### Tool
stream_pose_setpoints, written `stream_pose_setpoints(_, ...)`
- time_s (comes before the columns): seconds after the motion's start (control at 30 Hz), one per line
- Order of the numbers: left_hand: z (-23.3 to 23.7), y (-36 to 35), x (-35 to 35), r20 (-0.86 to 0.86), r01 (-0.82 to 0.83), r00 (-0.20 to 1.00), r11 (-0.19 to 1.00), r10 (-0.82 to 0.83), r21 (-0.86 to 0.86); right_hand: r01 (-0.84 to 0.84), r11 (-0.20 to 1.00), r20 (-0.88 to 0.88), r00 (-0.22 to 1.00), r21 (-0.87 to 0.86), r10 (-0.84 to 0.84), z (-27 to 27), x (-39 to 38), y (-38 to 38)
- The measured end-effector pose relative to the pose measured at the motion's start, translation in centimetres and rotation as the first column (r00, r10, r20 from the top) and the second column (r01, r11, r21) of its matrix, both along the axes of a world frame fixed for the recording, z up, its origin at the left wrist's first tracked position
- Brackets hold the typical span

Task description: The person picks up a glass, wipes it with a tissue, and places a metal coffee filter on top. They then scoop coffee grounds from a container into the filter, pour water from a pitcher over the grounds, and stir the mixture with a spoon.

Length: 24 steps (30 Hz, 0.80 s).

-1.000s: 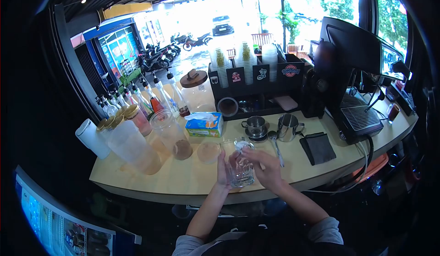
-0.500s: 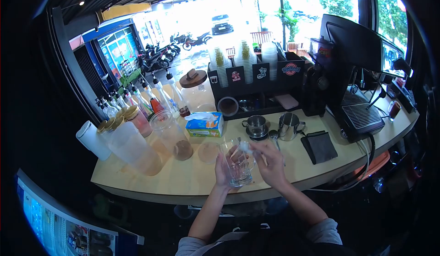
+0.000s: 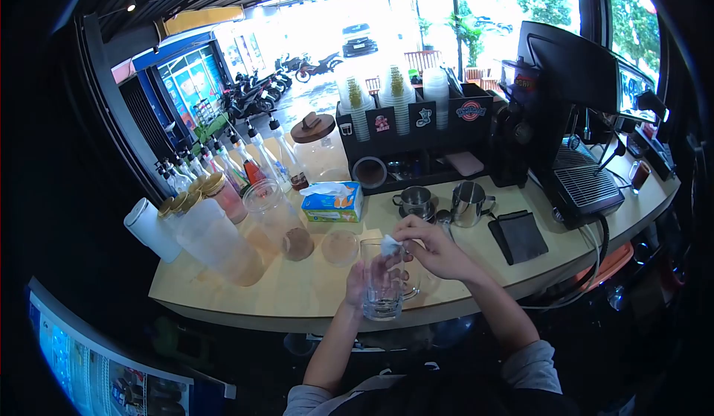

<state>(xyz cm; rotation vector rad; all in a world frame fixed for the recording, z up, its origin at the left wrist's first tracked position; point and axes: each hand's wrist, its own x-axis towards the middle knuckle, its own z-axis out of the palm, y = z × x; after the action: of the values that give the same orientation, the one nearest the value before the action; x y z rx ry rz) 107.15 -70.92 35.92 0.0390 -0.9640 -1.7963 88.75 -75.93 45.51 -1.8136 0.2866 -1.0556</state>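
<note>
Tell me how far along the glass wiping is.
Done: the glass looks clear and empty, though fine marks are too small to judge. In hand: the left hand grips it upright while the right hand pinches a white tissue at its rim. Left: probably finishing the rim, then letting go of glass and tissue.

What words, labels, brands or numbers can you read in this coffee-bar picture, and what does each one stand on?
No text here reads clearly.
Round sticker on the black cup organizer: lettered, but too blurred.
Tissue box: print too small.
Red label on the dark machine: blurred.
Blue shopfront signs: too small.
Glass mug and white wad: no print shows.
</note>
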Motion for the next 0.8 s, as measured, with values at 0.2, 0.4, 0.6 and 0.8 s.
stream_pose_setpoints(0.2, 0.1, 0.6, -0.2, -0.065, 0.069, 0.996, 0.996, -0.066, 0.050, -0.275, 0.923, -0.164, 0.931, 0.267, 0.325, 1.8, -1.3, -1.3)
stream_pose_setpoints(0.4, -0.3, 0.3, -0.2, -0.119, -0.114, 0.986, 0.991, 0.121, 0.063, 0.148, 0.965, 0.286, 0.935, 0.218, -0.208, -0.1, 0.0, -1.3)
stream_pose_setpoints(0.6, 0.8, 0.6, -2.0, 0.110, -0.520, 0.846, 0.853, 0.521, -0.039, 0.368, 0.926, 0.152, 0.914, 0.082, -0.376, -2.8, 2.3, 2.7)
stream_pose_setpoints(0.8, -0.1, 0.3, -1.6, 0.083, -0.424, 0.901, 0.905, 0.426, -0.040, 0.262, 0.927, 0.266, 0.905, 0.267, -0.332, -2.1, 1.2, 2.4)
